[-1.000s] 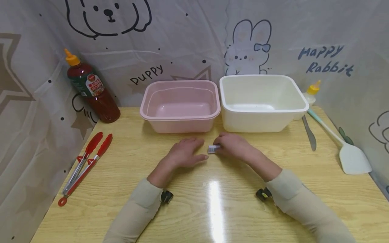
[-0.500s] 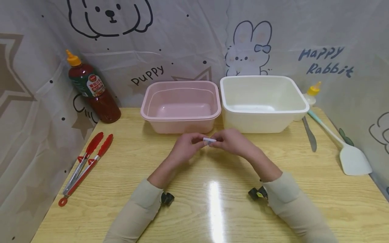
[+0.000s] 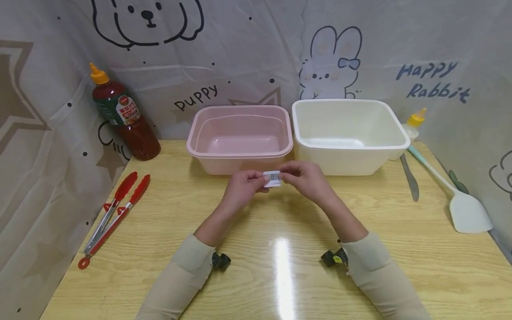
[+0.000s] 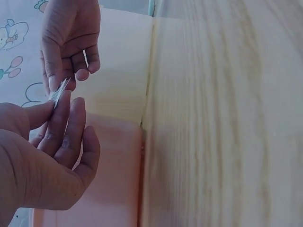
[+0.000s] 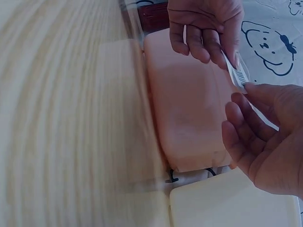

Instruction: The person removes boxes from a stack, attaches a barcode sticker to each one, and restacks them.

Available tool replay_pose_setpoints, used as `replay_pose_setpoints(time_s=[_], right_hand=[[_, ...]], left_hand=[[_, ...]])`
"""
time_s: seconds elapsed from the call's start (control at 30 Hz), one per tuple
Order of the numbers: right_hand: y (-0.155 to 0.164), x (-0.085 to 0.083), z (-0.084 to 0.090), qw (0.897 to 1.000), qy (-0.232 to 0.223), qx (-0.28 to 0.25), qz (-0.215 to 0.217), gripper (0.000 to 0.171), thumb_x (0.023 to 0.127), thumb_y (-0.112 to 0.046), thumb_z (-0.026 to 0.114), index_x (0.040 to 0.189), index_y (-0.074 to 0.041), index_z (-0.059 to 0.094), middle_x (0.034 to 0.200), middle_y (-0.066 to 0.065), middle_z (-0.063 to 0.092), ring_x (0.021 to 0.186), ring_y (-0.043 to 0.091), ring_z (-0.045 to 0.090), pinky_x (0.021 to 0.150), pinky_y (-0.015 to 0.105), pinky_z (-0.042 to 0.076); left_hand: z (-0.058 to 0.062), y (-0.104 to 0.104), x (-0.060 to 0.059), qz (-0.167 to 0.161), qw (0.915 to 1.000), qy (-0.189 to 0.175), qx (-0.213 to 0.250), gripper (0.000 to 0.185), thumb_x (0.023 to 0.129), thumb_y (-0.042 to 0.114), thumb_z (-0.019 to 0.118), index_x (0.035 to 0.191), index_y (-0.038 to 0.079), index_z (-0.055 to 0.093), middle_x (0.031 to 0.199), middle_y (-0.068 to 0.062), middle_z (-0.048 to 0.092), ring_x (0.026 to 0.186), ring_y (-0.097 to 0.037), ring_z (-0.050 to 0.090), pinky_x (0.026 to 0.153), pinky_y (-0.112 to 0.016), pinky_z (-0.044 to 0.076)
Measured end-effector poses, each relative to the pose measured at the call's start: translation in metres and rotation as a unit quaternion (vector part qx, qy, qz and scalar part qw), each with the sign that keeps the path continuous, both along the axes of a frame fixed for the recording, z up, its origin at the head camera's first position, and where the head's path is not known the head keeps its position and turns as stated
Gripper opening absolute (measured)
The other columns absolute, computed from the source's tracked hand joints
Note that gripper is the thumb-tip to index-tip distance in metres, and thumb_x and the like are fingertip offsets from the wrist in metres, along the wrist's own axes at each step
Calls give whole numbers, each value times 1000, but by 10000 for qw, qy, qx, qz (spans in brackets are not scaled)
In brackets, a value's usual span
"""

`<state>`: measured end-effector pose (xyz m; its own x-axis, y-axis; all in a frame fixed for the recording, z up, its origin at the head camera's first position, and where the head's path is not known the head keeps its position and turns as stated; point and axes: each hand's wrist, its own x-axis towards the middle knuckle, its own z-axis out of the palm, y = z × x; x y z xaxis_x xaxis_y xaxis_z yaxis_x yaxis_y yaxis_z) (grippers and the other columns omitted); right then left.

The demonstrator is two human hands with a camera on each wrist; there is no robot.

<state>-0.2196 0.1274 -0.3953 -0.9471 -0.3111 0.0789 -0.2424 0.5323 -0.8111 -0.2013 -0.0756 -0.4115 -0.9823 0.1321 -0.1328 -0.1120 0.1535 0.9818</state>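
Both hands meet in the air in front of the pink bin point(image 3: 240, 164). Between them is a small flat white piece with a barcode point(image 3: 274, 178), its printed face turned up toward the head camera. My left hand point(image 3: 242, 189) pinches its left end between thumb and fingers. At the opposite end, the thumb and index finger of my right hand point(image 3: 308, 178) pinch the edge. The left wrist view shows the piece point(image 4: 58, 93) nearly edge-on. Seen from the right wrist, the barcode piece point(image 5: 237, 75) is thin, with a clear-looking edge behind it.
A white bin point(image 3: 340, 160) stands right of the pink one. Red-handled tongs point(image 3: 114, 218) and a red sauce bottle point(image 3: 126, 120) are at left. On the right lie a knife point(image 3: 410, 178) and a white spatula point(image 3: 470, 213), near a yellow-capped bottle point(image 3: 415, 122).
The barcode piece has risen off the table toward the pink bin. My left hand has taken hold of its left end, and its barcode face has turned up.
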Motion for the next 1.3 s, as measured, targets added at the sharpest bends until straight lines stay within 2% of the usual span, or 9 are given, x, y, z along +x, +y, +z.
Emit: replay_pose_setpoints(time_s=[0.3, 0.6, 0.8, 0.9, 0.97, 1.07, 1.17, 1.3], right_hand=[[-1, 0, -4, 9998, 72, -110, -128, 17, 95, -21, 71, 107, -10, 77, 103, 7, 77, 91, 20, 68, 80, 34, 56], [4, 3, -14, 9987, -231, -331, -301, 17, 97, -19, 68, 107, -7, 76, 100, 9, 76, 88, 18, 69, 78, 31, 56], [6, 1, -14, 9957, -394, -732, -397, 19, 99, -17, 65, 109, -3, 73, 104, 15, 76, 85, 19, 71, 84, 44, 60], [7, 0, -13, 9945, -427, -863, -403, 20, 99, -16, 64, 111, -1, 72, 105, 16, 76, 82, 19, 71, 86, 49, 60], [7, 0, -12, 9945, -398, -876, -414, 21, 100, -16, 64, 112, -1, 72, 105, 16, 75, 81, 18, 71, 85, 48, 60], [7, -1, -11, 9944, -368, -899, -412, 21, 100, -16, 64, 112, 0, 71, 105, 18, 75, 81, 19, 71, 83, 46, 61], [6, -3, -10, 9939, -384, -973, -356, 20, 99, -13, 65, 113, 1, 70, 107, 20, 74, 82, 20, 72, 83, 45, 62], [5, -5, -10, 9941, -365, -984, -275, 19, 99, -10, 64, 113, 2, 70, 107, 21, 73, 83, 21, 71, 83, 44, 62]], left_hand=[[-4, 1, -2, -54, 9997, -221, -95, 20, 96, 13, 71, 97, -6, 75, 107, -20, 73, 72, -17, 72, 79, -39, 63], [-16, 1, 0, -530, 9974, -257, -407, 19, 94, 15, 73, 97, -3, 76, 94, -13, 75, 72, -19, 73, 77, -38, 63], [-15, 0, 2, -684, 9957, -366, -501, 17, 92, 12, 74, 95, -5, 74, 90, -15, 75, 76, -28, 75, 76, -40, 63], [-15, -1, 4, -684, 9949, -475, -573, 16, 92, 11, 74, 97, -4, 74, 89, -14, 74, 69, -25, 73, 71, -38, 62], [-15, -2, 5, -712, 9940, -541, -626, 16, 92, 10, 73, 99, -4, 74, 89, -13, 74, 63, -21, 69, 67, -36, 61], [-17, -4, 5, -877, 9909, -640, -794, 16, 90, 10, 74, 101, -3, 74, 88, -13, 73, 58, -20, 66, 62, -36, 60], [-17, -6, 4, -1158, 9843, -744, -1108, 18, 91, 11, 74, 105, 0, 73, 88, -13, 72, 58, -21, 66, 60, -34, 59], [-16, -6, 2, -1459, 9755, -677, -1503, 21, 93, 15, 72, 110, 3, 72, 89, -12, 72, 61, -22, 69, 60, -31, 59]])
